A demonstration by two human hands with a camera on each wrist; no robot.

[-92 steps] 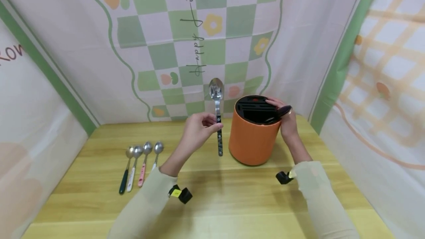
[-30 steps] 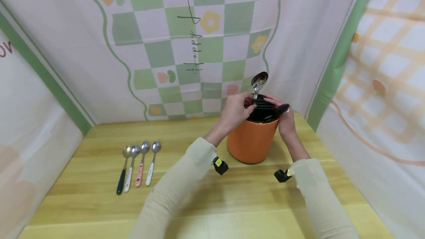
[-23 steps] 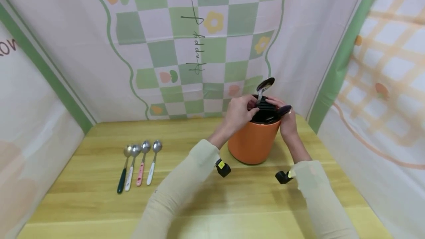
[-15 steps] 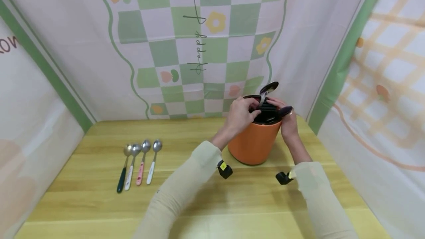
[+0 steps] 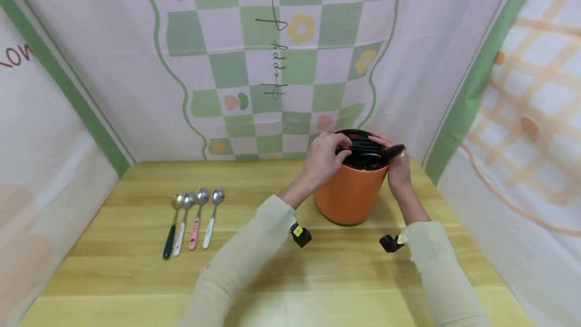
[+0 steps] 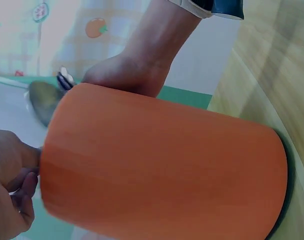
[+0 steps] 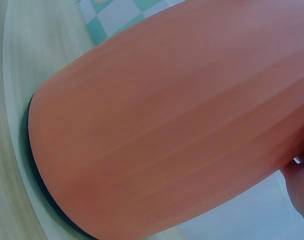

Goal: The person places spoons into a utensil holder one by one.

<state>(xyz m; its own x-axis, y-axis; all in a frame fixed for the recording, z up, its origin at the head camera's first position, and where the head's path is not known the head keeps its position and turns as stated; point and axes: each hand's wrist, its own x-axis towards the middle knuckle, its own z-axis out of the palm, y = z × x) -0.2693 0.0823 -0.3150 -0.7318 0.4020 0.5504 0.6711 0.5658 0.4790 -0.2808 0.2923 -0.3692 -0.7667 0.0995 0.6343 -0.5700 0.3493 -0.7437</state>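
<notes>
I see a round orange plastic cutlery holder with a black slotted insert, standing upright, long axis vertical, mouth up, at about 1 o'clock on the pale wooden tabletop. My left hand curls its fingers over the rim at 9 o'clock, and my right hand wraps the side at 3 o'clock. Four steel spoons with coloured handles lie at 10 o'clock, bowls pointing to 12, before green-checked cloth walls.

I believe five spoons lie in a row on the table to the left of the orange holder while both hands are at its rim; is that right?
Not quite: four spoons lie in the row, not five, as the head view shows. The rest holds: they are on the table, left of the orange holder, with the left hand and right hand at its rim.
</notes>
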